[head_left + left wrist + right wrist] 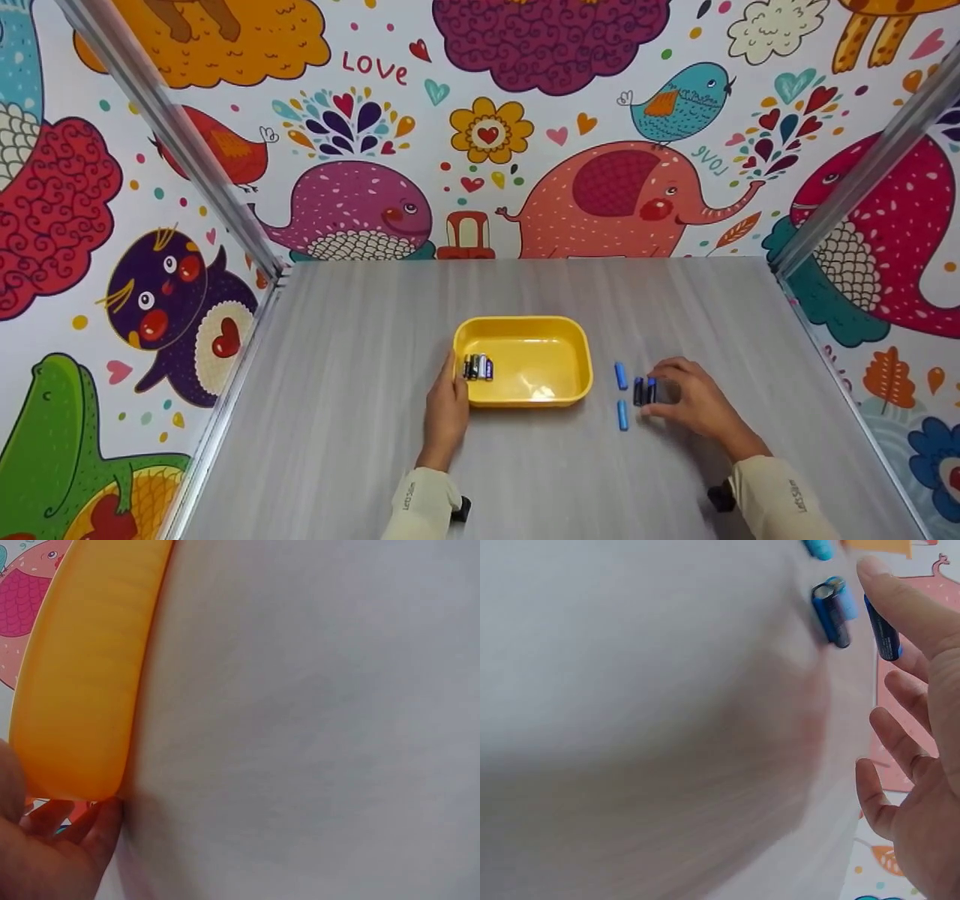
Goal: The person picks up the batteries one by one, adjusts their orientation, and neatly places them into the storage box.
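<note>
My left hand grips the left side of a yellow plastic tray, its thumb near the rim and its fingers along the outer wall. Inside the tray, at the left end, several small batteries lie side by side. To the tray's right, my right hand pinches a dark blue battery lengthwise between thumb and forefinger; the other fingers are spread loosely in the right wrist view. Just left of it on the table lies another dark battery. Two light blue batteries, an upper one and a lower one, lie closer to the tray.
The grey wood-grain table runs back to a wall printed with cartoon animals. Metal rails border it, one on the left and one on the right.
</note>
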Motion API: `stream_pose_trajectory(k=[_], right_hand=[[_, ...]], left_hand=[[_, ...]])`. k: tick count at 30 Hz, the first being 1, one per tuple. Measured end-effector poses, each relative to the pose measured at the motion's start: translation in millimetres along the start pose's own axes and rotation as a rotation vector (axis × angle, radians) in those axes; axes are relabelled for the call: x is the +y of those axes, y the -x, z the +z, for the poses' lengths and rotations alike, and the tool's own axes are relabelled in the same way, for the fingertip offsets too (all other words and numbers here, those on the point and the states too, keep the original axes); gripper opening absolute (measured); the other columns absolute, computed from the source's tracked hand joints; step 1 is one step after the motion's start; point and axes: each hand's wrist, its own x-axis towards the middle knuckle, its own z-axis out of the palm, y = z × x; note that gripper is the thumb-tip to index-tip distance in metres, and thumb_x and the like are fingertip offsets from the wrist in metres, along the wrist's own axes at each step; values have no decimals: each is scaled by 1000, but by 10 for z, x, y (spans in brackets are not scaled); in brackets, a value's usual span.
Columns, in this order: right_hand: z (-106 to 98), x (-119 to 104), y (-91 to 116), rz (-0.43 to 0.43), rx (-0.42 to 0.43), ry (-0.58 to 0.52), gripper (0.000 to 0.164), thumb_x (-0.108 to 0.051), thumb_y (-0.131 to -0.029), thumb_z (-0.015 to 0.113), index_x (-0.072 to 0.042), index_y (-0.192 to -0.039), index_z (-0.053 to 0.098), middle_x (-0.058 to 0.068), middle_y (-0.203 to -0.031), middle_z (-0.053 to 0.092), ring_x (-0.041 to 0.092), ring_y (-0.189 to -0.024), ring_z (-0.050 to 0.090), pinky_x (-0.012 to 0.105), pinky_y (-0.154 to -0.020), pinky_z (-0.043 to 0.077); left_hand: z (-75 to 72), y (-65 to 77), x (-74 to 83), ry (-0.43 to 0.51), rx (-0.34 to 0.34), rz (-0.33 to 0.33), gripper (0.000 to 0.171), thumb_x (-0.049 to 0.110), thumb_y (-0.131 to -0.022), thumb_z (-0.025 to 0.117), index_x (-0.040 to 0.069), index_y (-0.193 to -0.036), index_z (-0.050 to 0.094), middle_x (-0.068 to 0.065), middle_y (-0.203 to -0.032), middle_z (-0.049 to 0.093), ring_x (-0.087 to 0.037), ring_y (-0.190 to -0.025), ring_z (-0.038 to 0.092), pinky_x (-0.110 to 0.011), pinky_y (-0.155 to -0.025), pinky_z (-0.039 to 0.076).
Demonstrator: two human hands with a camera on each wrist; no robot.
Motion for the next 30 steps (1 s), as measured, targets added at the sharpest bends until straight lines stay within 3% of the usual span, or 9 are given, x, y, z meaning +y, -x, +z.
stream_pose_trajectory(k=[11,17,23,30], right_hand=[[-79,-323,-338,81,-67,-45,64,-43,-71,92,-14,-125,72,4,-132,59,28,-120,56,54,-106,52],[-100,-500,-523,65,-56,-57,70,-63,-69,84,-22,-125,72,1,-130,60,24,-119,56,51,-104,54],[-58,-679,-685,10,-36,-59,62,-54,-70,88,-24,-121,73,-2,-125,62,21,-115,58,48,-103,55],[6,-880,-883,-34,-42,-81,67,-56,-70,88,-18,-123,73,-1,-125,62,23,-117,57,50,-106,53]], left_hand=[[5,0,-27,-36,20,45,52,19,-109,46,12,-159,37,-8,-162,42,-25,-148,42,-45,-121,37],[0,1,-19,-38,23,38,52,18,-108,47,11,-159,37,-7,-162,42,-25,-148,42,-46,-121,36],[10,2,-33,-43,31,48,52,16,-108,48,10,-159,38,-9,-161,43,-26,-147,43,-47,-120,37],[11,5,-19,-32,27,50,53,17,-108,48,10,-159,36,-8,-162,42,-26,-147,43,-47,-120,37]])
